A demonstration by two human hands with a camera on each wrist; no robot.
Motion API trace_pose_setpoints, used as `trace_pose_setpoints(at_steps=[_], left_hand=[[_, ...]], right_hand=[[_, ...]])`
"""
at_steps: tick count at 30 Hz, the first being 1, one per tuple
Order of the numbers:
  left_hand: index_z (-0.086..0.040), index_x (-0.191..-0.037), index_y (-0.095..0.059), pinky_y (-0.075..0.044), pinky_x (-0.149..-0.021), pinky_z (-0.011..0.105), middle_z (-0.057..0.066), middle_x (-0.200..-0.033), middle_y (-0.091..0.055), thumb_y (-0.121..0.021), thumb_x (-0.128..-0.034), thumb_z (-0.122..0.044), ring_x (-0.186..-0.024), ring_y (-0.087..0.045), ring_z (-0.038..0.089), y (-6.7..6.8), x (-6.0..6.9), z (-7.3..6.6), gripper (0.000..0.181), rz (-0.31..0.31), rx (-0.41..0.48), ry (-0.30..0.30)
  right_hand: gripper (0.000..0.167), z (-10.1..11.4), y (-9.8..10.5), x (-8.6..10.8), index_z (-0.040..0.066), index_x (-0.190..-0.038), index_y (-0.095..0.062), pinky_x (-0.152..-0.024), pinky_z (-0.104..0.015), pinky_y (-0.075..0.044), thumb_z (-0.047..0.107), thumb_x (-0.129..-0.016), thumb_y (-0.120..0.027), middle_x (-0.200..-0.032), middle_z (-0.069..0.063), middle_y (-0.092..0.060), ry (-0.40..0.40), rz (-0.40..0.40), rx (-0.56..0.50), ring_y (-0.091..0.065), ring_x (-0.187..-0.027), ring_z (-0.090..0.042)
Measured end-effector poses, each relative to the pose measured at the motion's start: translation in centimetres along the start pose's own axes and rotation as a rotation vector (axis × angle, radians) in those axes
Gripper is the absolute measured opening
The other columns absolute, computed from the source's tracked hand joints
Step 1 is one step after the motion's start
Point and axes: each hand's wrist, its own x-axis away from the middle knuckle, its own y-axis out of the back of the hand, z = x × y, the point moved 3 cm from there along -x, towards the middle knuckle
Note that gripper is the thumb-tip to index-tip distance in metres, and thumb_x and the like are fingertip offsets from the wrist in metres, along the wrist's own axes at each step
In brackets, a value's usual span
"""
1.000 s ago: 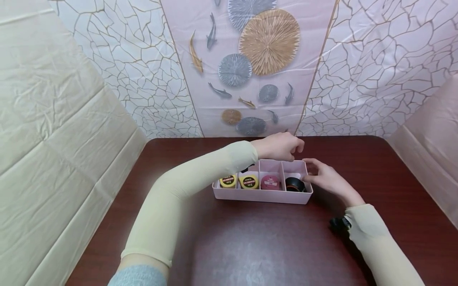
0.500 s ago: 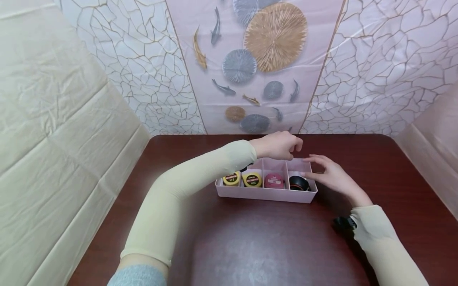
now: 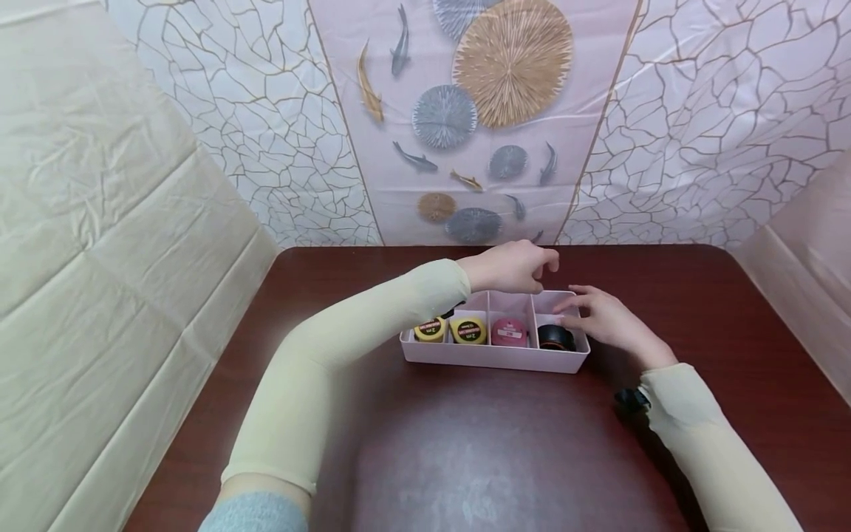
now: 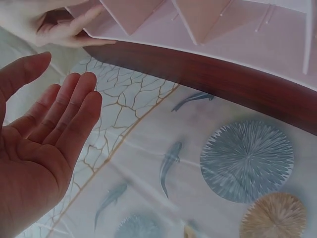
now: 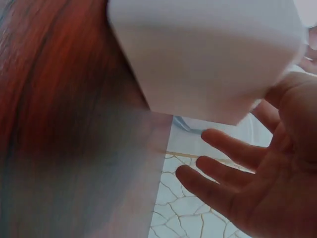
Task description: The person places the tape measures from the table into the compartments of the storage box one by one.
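Observation:
A pale pink divided box (image 3: 492, 357) sits on the table with small round items in its compartments. Two are yellow tape measures (image 3: 469, 332), the left one partly hidden by my left sleeve. Beside them is a pink round case (image 3: 509, 332), and the right compartment has a black round item (image 3: 555, 338) of unclear kind. My left hand (image 3: 508, 267) hovers over the box's back edge, its fingers loosely bent around nothing. At the right end, my right hand (image 3: 614, 322) reaches over the rim, thumb and fingers spread above the black item. In the right wrist view, several fingers (image 5: 213, 186) extend outside the box.
The dark red-brown table (image 3: 492, 443) runs back to a patterned curtain (image 3: 452, 199) close behind the box. Cream cloth (image 3: 133, 244) hangs along the left side, pinkish cloth (image 3: 798, 214) along the right. My left forearm crosses over the box's left part.
My left hand has drifted slightly left along the box's back edge. The right hand's fingers have shifted a little over the right compartment. The head view has tilted slightly; the items stay in place.

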Motion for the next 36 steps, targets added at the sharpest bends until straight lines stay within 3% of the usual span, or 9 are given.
trace_pose_setpoints(at_steps=[6,14,20,26,31,36], left_hand=[[-0.011,-0.128,-0.062,-0.049,-0.079,0.027,0.001,-0.098,-0.066,-0.067,-0.0967,-0.02,-0.088,-0.062,0.013,0.8,2.1,1.3,0.033,-0.087,0.022,0.011],[-0.008,-0.125,-0.065,-0.048,-0.09,0.028,0.004,-0.11,-0.069,-0.068,-0.0973,-0.022,-0.101,-0.064,0.017,2.3,7.4,4.7,0.031,-0.324,0.127,0.066],[-0.008,-0.127,-0.063,-0.046,-0.097,0.03,0.005,-0.123,-0.066,-0.068,-0.097,-0.023,-0.111,-0.062,0.019,2.6,11.0,6.1,0.034,-0.442,0.169,0.15],[-0.007,-0.126,-0.065,-0.047,-0.098,0.036,0.008,-0.122,-0.066,-0.07,-0.0954,-0.022,-0.112,-0.062,0.027,1.4,14.2,7.8,0.034,-0.538,0.226,0.22],[-0.007,-0.125,-0.065,-0.048,-0.096,0.038,0.008,-0.12,-0.067,-0.071,-0.0945,-0.023,-0.11,-0.062,0.028,-0.4,16.5,9.4,0.035,-0.592,0.269,0.284],[-0.006,-0.127,-0.065,-0.048,-0.096,0.041,0.009,-0.121,-0.067,-0.072,-0.0941,-0.024,-0.112,-0.062,0.029,-2.2,18.1,10.7,0.038,-0.605,0.322,0.35]], right_hand=[[0.025,0.5,0.7,0.4,0.006,-0.111,-0.076,-0.103,-0.066,-0.035,0.023,-0.092,-0.075,-0.144,-0.034,-0.046,-0.052,-0.014,0.021,-0.042,-0.131,-0.052],[0.033,1.8,2.2,1.4,0.007,-0.115,-0.074,-0.106,-0.066,-0.033,0.027,-0.089,-0.078,-0.15,-0.029,-0.041,-0.026,0.01,0.026,-0.037,-0.136,-0.05],[0.036,2.2,2.4,1.4,0.004,-0.117,-0.073,-0.105,-0.061,-0.036,0.025,-0.088,-0.08,-0.144,-0.023,-0.05,-0.008,-0.036,0.058,-0.044,-0.133,-0.045],[0.036,2.6,2.5,1.7,0.003,-0.118,-0.072,-0.098,-0.057,-0.044,0.021,-0.088,-0.079,-0.124,-0.017,-0.066,0.028,-0.026,0.071,-0.057,-0.119,-0.038],[0.033,3.1,2.1,1.8,0.005,-0.116,-0.074,-0.081,-0.044,-0.049,0.018,-0.086,-0.08,-0.104,-0.008,-0.072,0.077,0.008,0.087,-0.062,-0.092,-0.024],[0.035,3.4,1.7,1.8,0.004,-0.114,-0.075,-0.076,-0.04,-0.048,0.017,-0.083,-0.083,-0.104,-0.008,-0.072,0.097,0.031,0.105,-0.061,-0.086,-0.023]])
